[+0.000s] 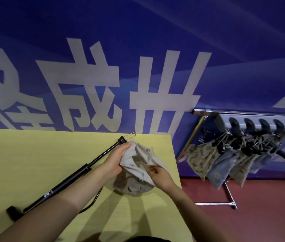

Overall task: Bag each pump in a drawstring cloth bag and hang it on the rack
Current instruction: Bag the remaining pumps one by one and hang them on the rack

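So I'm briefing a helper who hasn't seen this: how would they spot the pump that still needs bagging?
Find the yellow table below the blue wall banner. The long black hand pump lies diagonally across it, bare, passing under the left forearm. Unlike the pumps hanging on the metal rack to the right, it has no cloth bag on it.

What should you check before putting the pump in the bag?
1. Left hand holds the cloth bag: ok.
2. Right hand pinches the bag's edge: ok.
3. Bag mouth wide open: not ok, it's bunched.
4. Pump within reach on the table: ok.
5. Pump's hose tucked away: cannot tell.
6. Free hook on the rack: cannot tell.
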Demonstrator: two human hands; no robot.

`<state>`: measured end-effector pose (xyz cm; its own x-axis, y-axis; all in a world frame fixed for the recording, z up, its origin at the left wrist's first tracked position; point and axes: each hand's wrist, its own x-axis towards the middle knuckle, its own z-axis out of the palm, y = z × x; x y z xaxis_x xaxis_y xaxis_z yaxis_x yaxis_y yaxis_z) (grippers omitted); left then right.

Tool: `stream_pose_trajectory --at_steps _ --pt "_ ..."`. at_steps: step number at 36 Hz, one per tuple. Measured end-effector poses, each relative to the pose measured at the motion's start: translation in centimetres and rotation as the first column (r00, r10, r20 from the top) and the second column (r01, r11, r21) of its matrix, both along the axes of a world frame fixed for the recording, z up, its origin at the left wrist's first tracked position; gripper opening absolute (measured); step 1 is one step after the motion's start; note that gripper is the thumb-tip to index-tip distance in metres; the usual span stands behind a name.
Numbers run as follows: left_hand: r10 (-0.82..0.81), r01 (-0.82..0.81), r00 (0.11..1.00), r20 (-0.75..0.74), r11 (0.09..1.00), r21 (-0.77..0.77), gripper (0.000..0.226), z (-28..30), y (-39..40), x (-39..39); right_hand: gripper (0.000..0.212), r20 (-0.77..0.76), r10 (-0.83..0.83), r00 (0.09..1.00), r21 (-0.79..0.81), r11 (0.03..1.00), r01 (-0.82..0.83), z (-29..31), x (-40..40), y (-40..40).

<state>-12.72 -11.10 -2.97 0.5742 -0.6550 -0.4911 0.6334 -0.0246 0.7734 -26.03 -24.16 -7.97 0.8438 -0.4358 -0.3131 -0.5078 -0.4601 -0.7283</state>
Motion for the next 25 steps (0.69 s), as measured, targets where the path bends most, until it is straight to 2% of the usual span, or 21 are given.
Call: stream_pose_trajectory --at_steps 7,12,15,19,23,25 --pt "0.013 -0.016 0.998 0.066 0.999 0.042 0.029 -1.2 0.7 -0.4 0.017 0.059 -0.052 0.997 0.179 0.983 0.040 0.4 -1.4 -0.5" --pt "0.027 -0.034 0.994 0.103 0.997 0.070 0.029 -2.4 1.1 -0.5 0.017 0.104 -0.040 0.994 0.284 0.959 0.009 0.1 -2.6 -0.5" --pt "0.017 -0.026 0.994 0.109 0.996 0.079 0.027 -2.9 1.0 -0.4 0.035 0.155 0.025 0.988 0.276 0.959 -0.067 0.5 -3.0 -0.5" --pt "0.007 -0.016 0.996 0.093 0.995 0.094 0.030 -3.6 0.6 0.0 0.056 0.159 0.007 0.987 0.234 0.971 -0.045 1.4 -3.2 -0.7" --pt "0.005 -0.025 0.994 0.111 0.984 0.174 0.029 -4.5 0.0 0.5 0.028 0.153 0.098 0.983 0.163 0.979 -0.123 2.1 -2.9 -1.0" --pt "-0.038 0.007 0.992 0.121 0.970 0.242 0.027 -4.6 0.0 0.8 0.035 0.136 0.160 0.978 0.052 0.984 -0.168 1.8 -2.3 -0.7"
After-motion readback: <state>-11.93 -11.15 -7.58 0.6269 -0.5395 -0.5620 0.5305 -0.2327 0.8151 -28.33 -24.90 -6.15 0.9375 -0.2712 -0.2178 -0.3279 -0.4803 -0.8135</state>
